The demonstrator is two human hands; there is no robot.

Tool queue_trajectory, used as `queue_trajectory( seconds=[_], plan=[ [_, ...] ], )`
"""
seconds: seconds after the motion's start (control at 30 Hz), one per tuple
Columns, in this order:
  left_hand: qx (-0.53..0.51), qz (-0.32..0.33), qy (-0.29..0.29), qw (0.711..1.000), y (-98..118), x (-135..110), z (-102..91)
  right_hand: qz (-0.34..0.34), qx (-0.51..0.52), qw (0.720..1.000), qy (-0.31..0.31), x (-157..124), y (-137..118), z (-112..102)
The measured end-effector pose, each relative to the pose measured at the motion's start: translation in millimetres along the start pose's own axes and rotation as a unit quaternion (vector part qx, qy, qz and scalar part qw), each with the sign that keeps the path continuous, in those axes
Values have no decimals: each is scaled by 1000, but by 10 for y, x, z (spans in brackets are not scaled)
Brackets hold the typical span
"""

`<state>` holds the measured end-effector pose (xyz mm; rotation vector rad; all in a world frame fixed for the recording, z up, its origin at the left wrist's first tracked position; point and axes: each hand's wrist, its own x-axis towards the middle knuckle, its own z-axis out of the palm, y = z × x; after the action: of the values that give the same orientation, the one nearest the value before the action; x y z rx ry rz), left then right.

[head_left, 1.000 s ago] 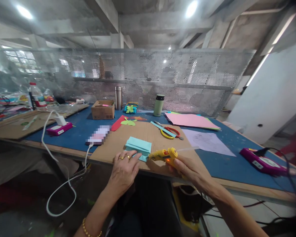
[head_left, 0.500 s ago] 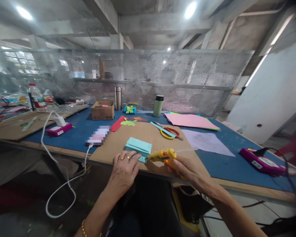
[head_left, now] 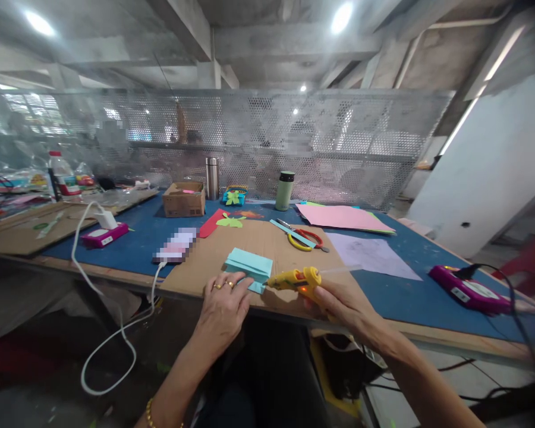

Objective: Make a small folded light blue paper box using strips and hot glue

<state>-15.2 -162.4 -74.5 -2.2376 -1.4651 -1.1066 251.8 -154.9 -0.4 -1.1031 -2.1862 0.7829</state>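
Note:
A folded light-blue paper piece (head_left: 248, 265) lies on a brown cardboard sheet (head_left: 267, 244) at the near edge of the blue table. My left hand (head_left: 225, 306) rests on the paper's near edge, fingers curled down on it and pressing. My right hand (head_left: 339, 303) is wrapped round a yellow glue gun (head_left: 296, 279), whose nozzle points left at the paper's near right corner. A clear glue stick juts from the gun's back.
Yellow-and-red scissors (head_left: 304, 239) and a blue strip lie further back on the cardboard. Pink paper sheets (head_left: 343, 217), a green flask (head_left: 285, 191), a steel flask (head_left: 212, 178) and a cardboard box (head_left: 184, 199) stand behind. Purple power strips (head_left: 468, 289) sit right and left (head_left: 103, 235); a white cable hangs off the edge.
Hardly anything has moved. Both hands stay in place on the paper and the glue gun; the view has shifted slightly.

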Motion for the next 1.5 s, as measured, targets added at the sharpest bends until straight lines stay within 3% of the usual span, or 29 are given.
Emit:
queue_trajectory(
  seconds=[0.23,0.43,0.7,0.9,1.03,1.13,1.2,1.3,1.4,1.5],
  plan=[
    [-8,1,-4,1000,-23,-13,12,27,-55,998,-27,46,-48,43],
    [-1,-3,1,1000,-5,-9,9,20,-43,998,-32,12,-44,11],
    [17,4,7,1000,-2,-2,8,38,15,998,52,-79,4,-130],
    [44,41,37,997,-58,-39,76,91,147,979,104,-206,199,-232],
    [64,79,61,993,-161,-70,155,99,303,944,88,-257,241,-146],
    [76,116,73,988,-251,-78,203,95,352,924,112,-241,227,-139],
    [84,129,81,985,-294,-80,219,83,325,927,167,-229,224,-245],
    [89,130,85,984,-324,-81,227,65,215,942,249,-201,300,-587],
    [82,130,80,985,-321,-78,230,91,42,953,285,-108,547,-1028],
    [72,118,81,987,-280,-74,225,150,-150,937,276,44,941,-1374]
  ],
)
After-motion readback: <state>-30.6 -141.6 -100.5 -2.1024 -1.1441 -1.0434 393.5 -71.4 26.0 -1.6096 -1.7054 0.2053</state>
